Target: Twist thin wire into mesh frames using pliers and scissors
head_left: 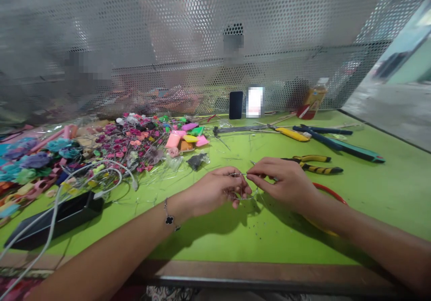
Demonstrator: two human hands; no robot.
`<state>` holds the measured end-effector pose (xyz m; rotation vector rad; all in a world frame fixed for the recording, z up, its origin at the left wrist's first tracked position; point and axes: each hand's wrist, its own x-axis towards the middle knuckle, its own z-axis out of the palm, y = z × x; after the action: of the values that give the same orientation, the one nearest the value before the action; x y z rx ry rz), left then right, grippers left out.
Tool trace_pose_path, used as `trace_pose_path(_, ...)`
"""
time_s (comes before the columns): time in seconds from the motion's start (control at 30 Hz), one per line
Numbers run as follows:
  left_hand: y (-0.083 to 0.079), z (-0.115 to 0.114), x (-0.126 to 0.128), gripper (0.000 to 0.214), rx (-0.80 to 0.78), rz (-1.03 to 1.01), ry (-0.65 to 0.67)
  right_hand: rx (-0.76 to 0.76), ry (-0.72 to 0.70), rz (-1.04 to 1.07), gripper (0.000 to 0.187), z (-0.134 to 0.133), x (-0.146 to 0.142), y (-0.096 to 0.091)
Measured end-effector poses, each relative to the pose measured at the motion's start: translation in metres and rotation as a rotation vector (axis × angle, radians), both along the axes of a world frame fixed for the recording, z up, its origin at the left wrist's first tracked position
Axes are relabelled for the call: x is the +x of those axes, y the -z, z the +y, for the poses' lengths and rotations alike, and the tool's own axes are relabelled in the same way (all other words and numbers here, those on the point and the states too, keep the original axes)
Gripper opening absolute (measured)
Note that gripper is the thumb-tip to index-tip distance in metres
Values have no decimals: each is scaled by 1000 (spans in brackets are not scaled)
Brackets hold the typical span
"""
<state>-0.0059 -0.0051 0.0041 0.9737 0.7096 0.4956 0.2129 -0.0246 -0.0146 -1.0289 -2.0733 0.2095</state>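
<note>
Surface (387, 188): bright green top, worn wooden front edge (235, 272). Behind it: perforated metal screen (202, 31), full width, pale glare on upper half. Right: grey concrete floor (387, 108), pale green wall (420, 58), daylit.

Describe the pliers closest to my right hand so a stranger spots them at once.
On the lime-green tabletop, just beyond the right hand pinching thin silver wire, lies a pair of pliers. The plain yellow-handled tool and teal-handled tool lie farther back; only this pair has yellow-and-black striped grips.
</note>
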Motion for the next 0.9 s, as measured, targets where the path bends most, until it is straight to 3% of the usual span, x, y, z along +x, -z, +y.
trace_pose_path(0.2, 7, -2, 2, 38, 80, -12, 5, 180, 17, -239, 18, -3, 4, -1)
trace_pose_path(0.37, 9, -2, 2, 41, 172, 26, 36, 190, 35, -450, 23, -8, 2, -4)
trace_pose_path(0.5, 13, 0, 2, 37, 237, 63, 49, 205, 52, -494, 22, -11, -2, 0)
trace_pose_path(0.73, 16, 0, 0, 6, 603, 361, 120, -33, 30, -378, 17, -9, 0, 6)
trace_pose_path(0.9, 14, -2, -3, 9, 979, 586, 133, -220, 10, -298, 17, -9, 1, 0)
